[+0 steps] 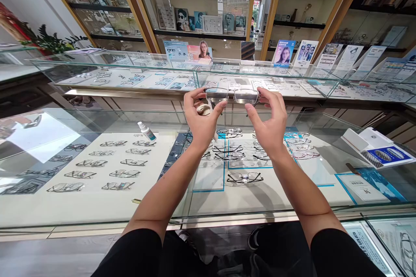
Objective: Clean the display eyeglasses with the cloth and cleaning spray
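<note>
I hold a pair of clear-lensed glasses (232,95) up in front of me with both hands, above a glass display counter (97,207). My left hand (202,117) pinches the left end of the frame and also has a pale cloth (204,109) tucked in its fingers. My right hand (269,122) grips the right end of the frame, fingers curled round it. Both arms reach out from black sleeves.
A small white spray bottle (146,131) stands on the counter glass to the left. Rows of glasses (107,164) lie inside the case. An open box with a blue card (378,149) sits at the right. A second glass counter (195,71) and shelves stand beyond.
</note>
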Available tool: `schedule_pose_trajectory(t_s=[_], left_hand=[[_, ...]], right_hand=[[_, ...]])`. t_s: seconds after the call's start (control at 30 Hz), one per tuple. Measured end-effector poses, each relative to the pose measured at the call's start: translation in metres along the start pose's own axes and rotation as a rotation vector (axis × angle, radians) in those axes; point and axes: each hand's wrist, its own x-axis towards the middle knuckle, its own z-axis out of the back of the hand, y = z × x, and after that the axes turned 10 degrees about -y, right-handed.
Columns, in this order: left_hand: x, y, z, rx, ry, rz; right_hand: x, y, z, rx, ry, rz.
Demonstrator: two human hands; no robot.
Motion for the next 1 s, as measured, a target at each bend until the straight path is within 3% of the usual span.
schedule_pose_trajectory(t_s=[0.23, 0.47, 1.0], left_hand=[[-0.0023, -0.0063, 0.0035, 0.06, -0.013, -0.059], [0.0008, -0.0028, 0.0038, 0.077, -0.044, -0.165], [-0.0049, -0.0015, -0.001, 0.031, -0.019, -0.045]], right_hand=[[-0.0012, -0.0055, -0.0015, 0.02, 0.047, -0.075], [-0.0021, -0.0061, -0.002, 0.035, 0.049, -0.051], [-0.0014, 0.0014, 0.0005, 0.008, -0.031, 0.035]])
